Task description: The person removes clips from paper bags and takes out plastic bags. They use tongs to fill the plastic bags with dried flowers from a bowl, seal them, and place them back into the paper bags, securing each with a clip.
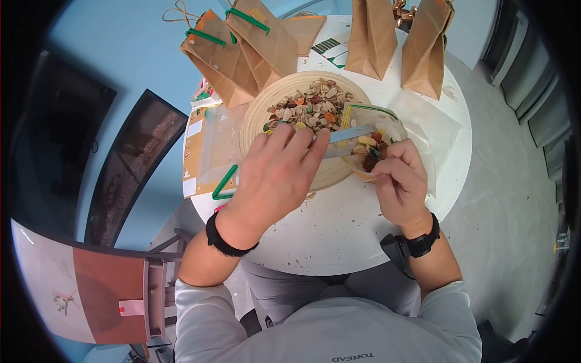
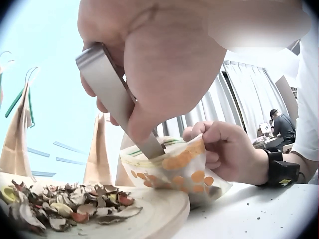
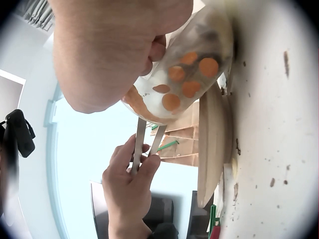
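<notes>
The left hand (image 1: 275, 172) holds a pair of metal tongs (image 1: 352, 132), and the right hand (image 1: 404, 181) pinches the rim of a see-through bag (image 1: 392, 124). The bag is on the table (image 1: 339, 242), right beside a round wooden plate (image 1: 251, 130) heaped with mixed dried pieces (image 1: 311, 103). From the head, the bag's open mouth and the nuts and dark bits (image 1: 369, 154) inside it show; the wrist views give its outside instead — orange dots (image 3: 208, 67) on cloudy plastic. The right wrist view sets the two arms of the tongs apart, both running to the bag's mouth, while the left wrist view has them nearly edge-on, the tips hidden behind the rim. Only the head view takes in the whole row of brown paper bags (image 1: 372, 39) along the far side, two with green clips (image 1: 206, 37). Only the left wrist view shows another person (image 2: 284, 127) — in dark clothes, well apart, in the background.
</notes>
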A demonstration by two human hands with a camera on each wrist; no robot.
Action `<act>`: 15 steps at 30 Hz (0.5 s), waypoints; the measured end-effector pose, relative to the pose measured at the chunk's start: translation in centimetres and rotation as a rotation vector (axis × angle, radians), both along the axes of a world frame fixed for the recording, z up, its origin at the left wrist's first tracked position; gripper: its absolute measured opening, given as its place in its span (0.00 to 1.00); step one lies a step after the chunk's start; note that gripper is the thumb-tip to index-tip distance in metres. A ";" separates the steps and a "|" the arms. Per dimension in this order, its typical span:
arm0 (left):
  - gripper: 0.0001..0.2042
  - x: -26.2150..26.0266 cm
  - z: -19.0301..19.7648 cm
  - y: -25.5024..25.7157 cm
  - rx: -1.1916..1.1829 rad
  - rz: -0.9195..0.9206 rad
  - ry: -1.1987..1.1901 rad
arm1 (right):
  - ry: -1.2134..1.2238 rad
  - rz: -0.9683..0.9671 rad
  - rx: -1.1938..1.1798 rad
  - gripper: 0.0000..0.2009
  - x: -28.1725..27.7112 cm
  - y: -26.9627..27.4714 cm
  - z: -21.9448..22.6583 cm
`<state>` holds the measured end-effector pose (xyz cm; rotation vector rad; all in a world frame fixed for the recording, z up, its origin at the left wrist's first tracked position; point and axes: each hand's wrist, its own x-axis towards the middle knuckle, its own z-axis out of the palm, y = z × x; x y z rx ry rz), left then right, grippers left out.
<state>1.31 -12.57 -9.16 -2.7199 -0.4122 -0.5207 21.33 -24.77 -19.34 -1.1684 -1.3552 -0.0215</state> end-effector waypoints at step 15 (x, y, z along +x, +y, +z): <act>0.21 0.2 -0.4 0.5 0.254 -0.098 -0.184 | -0.006 -0.005 0.005 0.11 0.1 -0.1 0.1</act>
